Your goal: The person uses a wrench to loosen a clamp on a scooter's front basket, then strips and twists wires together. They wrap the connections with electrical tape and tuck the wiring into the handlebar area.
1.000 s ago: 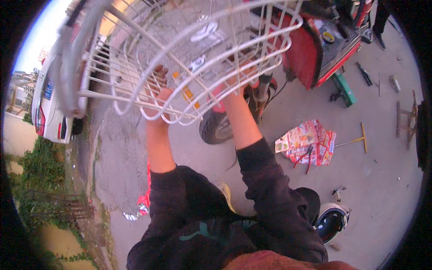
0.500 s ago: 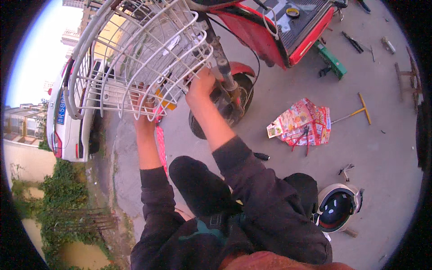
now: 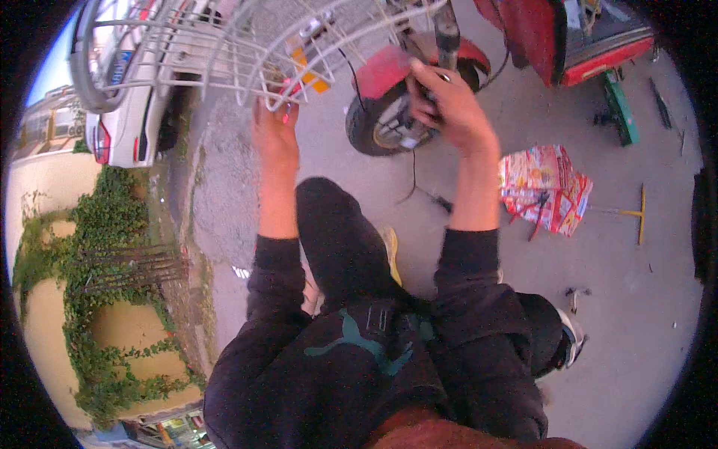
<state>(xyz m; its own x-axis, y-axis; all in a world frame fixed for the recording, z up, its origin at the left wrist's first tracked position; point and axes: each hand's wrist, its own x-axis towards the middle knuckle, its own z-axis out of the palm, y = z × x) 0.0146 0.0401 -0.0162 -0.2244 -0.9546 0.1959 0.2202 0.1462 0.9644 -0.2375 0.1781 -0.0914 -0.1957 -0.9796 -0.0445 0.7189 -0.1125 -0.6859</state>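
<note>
A white wire basket (image 3: 224, 56) spans the upper left, above the front wheel (image 3: 378, 127) of a red vehicle. My left hand (image 3: 275, 138) is raised to the basket's lower edge, its fingers closed at the wires and partly hidden by them. A small pinkish-red thing shows by its fingertips; I cannot make out its kind. An orange piece (image 3: 308, 69) shows through the wires nearby. My right hand (image 3: 456, 108), a little blurred, is beside the red front fender (image 3: 381, 71), its fingers bent and apart with nothing visible in them.
Right of the wheel lie a red-and-white printed sheet (image 3: 553, 168) with red-handled pliers (image 3: 540, 213) on it and a yellow T-handle tool (image 3: 641, 215). A green metal bar (image 3: 621, 112) rests by the red footboard (image 3: 606, 49). A white car (image 3: 134, 123) stands at the far left.
My right hand has come away from the basket's right side and moved right, to the fender. The wheel and fender appear turned to the left. The whole view has shifted.
</note>
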